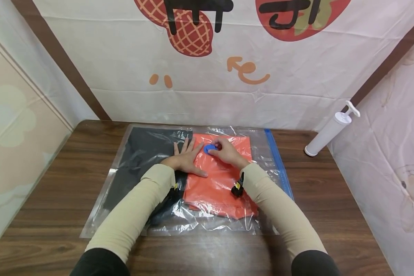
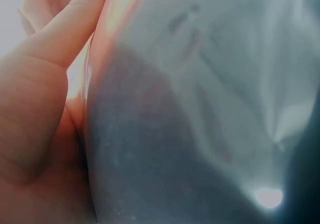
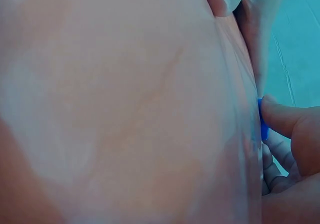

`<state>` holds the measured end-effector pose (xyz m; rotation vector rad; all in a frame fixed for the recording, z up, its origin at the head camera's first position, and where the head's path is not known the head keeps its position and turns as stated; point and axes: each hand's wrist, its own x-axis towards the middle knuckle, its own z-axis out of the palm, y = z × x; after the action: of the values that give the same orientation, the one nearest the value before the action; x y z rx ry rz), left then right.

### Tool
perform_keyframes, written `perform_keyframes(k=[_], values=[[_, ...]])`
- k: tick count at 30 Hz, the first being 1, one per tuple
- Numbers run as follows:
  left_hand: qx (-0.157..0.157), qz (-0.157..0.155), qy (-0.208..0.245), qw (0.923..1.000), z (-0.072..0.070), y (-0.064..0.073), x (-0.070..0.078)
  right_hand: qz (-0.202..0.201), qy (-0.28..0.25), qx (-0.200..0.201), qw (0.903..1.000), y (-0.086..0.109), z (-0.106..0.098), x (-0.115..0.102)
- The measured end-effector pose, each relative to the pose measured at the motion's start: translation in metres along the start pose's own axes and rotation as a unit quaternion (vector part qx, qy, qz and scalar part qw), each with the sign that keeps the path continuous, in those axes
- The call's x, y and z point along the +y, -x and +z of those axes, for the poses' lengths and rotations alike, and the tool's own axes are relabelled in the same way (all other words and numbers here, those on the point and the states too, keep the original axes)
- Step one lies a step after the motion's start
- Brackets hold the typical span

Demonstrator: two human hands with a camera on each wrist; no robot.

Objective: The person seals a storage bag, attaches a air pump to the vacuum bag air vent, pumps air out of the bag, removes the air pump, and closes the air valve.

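A clear vacuum storage bag point(image 1: 262, 149) lies flat, holding folded black cloth point(image 1: 145, 145) on its left and folded orange cloth point(image 1: 214, 191) on its right. My left hand point(image 1: 186, 158) rests with spread fingers across the meeting of the two cloths. In the left wrist view the thumb side of that hand point(image 2: 35, 109) lies against the plastic. Over the orange part, my right hand point(image 1: 225, 151) pinches a round blue valve cap point(image 1: 209, 148) between thumb and fingers. The cap's blue edge point(image 3: 263, 121) shows beside the thumb in the right wrist view.
A white hand pump point(image 1: 327, 134) stands tilted at the table's back right corner. The bag's blue zip strip point(image 1: 278, 163) runs along its right side. Behind the brown wooden table point(image 1: 48, 184) hangs a printed cloth point(image 1: 207, 73).
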<state>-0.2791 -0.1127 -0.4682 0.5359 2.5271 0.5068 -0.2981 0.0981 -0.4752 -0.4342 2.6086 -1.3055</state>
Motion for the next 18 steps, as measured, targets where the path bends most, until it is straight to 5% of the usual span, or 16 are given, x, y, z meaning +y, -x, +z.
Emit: perform_keyframes(k=[18], values=[[0.000, 0.000, 0.004, 1.0000, 0.0002, -0.0010, -0.0003, -0.006, 0.007, 0.001, 1.0000, -0.0010, 0.0006, 0.0001]])
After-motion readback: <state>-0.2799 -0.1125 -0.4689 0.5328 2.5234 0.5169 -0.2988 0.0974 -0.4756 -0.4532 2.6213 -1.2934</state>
